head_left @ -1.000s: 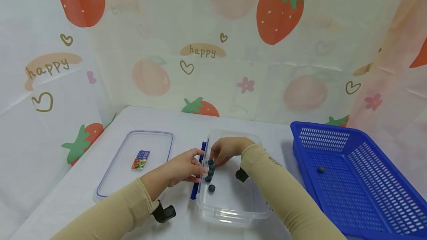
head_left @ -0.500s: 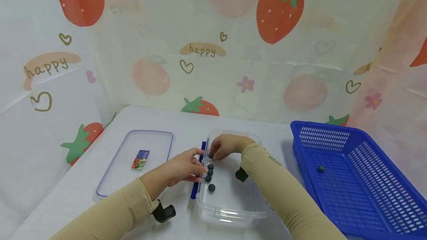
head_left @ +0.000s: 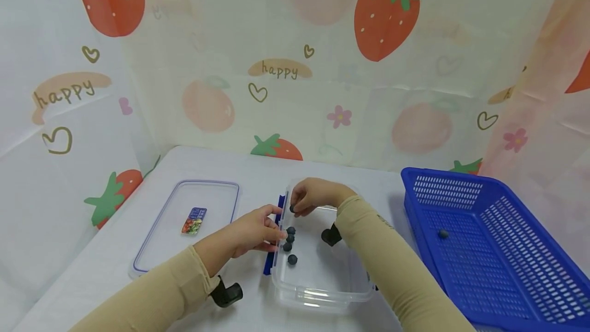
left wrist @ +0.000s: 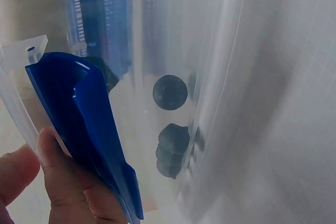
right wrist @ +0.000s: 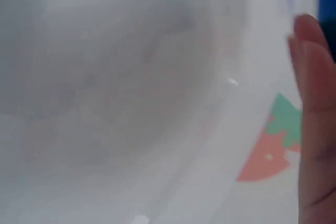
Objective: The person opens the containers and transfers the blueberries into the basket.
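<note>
My left hand (head_left: 258, 232) grips the left rim of a clear plastic box (head_left: 322, 287) beside its blue latch flap (left wrist: 92, 108). Inside, along that same wall, lie several small dark blue-grey balls (head_left: 292, 260), also seen through the plastic in the left wrist view. Over the far left corner of the box, my right hand (head_left: 318, 196) pinches one dark ball (head_left: 292, 209) between thumb and fingers. The right wrist view shows a fingertip (right wrist: 312, 45) at its right edge and the blurred box wall.
Left of the box lies its clear lid (head_left: 156, 234) with a blue seal and a fruit label (head_left: 194, 221). On the right stands a blue slotted basket (head_left: 488, 270) with one dark ball (head_left: 443, 234) in it. A strawberry-print sheet (head_left: 295, 101) hangs behind the white table.
My right hand has lifted away from the row toward the box's far left corner, carrying one ball from the row with it. The left hand has stayed at the rim.
</note>
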### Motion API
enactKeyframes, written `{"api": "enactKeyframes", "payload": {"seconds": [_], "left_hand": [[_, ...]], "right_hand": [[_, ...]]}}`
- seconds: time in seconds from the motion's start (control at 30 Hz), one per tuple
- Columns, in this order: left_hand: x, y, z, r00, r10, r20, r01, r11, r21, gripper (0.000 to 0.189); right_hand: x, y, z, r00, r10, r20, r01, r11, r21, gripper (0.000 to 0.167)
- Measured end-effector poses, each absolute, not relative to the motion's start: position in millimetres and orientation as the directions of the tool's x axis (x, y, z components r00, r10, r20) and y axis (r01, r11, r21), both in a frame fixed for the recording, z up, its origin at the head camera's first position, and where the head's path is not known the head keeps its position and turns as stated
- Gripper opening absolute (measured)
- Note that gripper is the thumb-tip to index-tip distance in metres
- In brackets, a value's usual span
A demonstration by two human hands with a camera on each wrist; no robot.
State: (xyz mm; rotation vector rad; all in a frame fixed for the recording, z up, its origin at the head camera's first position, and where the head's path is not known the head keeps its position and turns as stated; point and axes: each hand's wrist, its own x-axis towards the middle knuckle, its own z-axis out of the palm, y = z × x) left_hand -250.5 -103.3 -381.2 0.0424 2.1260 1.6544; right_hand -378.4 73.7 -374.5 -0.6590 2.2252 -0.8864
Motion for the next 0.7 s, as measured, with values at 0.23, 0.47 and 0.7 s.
{"api": "enactKeyframes", "payload": {"seconds": [0.23,0.47,0.7], "left_hand": [[-250,-104,-381,-0.902,0.28,-0.328,-0.244,0.293,0.924,0.06],[-250,-103,-381,-0.9,0.289,-0.326,-0.238,0.301,0.924,0.063],[-249,-103,-380,-0.904,0.286,-0.318,-0.231,0.3,0.926,0.062]], "right_hand": [[-378,74,-357,-0.673,-0.638,-0.374,-0.243,0.669,-0.702,0.004],[-379,90,-327,-0.704,-0.627,-0.334,-0.284,0.68,-0.676,0.005],[-381,123,-295,-0.725,-0.637,-0.263,-0.321,0.65,-0.689,0.008]]}}
